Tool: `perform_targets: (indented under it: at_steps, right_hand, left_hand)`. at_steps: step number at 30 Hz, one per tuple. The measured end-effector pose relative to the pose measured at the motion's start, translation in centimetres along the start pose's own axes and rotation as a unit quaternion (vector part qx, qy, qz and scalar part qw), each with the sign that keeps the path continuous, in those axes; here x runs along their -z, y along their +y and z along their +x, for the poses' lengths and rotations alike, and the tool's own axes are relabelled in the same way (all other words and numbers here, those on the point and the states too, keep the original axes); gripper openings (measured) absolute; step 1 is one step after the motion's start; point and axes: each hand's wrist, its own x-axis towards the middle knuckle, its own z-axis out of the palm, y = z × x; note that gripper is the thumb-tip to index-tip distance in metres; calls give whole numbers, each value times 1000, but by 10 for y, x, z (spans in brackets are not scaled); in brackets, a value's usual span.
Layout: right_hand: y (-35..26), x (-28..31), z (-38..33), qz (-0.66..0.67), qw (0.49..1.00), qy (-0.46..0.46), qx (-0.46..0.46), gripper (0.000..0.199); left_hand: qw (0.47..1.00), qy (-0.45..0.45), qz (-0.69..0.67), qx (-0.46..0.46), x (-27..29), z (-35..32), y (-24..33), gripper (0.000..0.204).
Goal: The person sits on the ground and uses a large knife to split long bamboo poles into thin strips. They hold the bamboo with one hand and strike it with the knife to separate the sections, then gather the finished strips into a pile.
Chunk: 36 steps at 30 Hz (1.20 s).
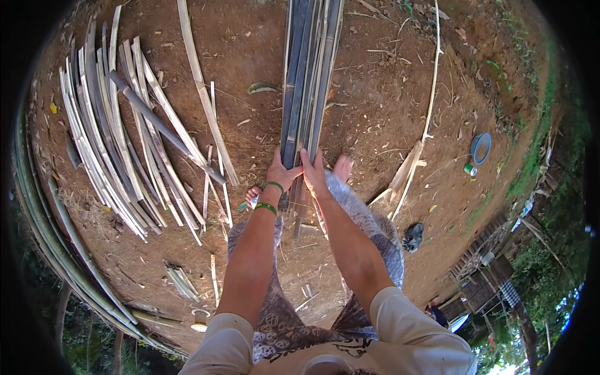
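A bundle of long split bamboo strips (306, 75), dark on some faces and pale on others, runs from the far edge of the view toward my feet. My left hand (282, 170) wraps the bundle's near end from the left, a green band on its wrist. From the right, my right hand (314, 170) grips the same end, and the two thumbs meet on top. The strips' near ends stick out below my hands, between my legs. The fingers under the bundle are hidden.
Many loose bamboo strips (115, 137) lie on the ground at left, a dark pole (156, 122) across them. Long green bamboo poles (53, 231) curve along the left rim. At right are a thin pale stick (432, 81), a blue-grey basin (480, 149) and a can (470, 169).
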Motion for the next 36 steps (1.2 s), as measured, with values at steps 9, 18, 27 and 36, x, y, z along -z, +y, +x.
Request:
perform_targets:
  at_steps: [9,18,27,36]
  right_hand:
    - [76,-18,58,-273,959,-17,78,80]
    - [48,31,90,-454,862,-213,76,98]
    - [22,52,152,-598,690,-371,167,120]
    - [-49,35,103,-719,580,-378,-65,123]
  left_hand:
    - [961,138,230,-61,-43,62,-94,108]
    - [902,153,401,-43,-35,60,-92,121]
    - [753,568,305,-135,105,99,-99,64]
    - [912,-75,-337,-219,160,16,-125,62]
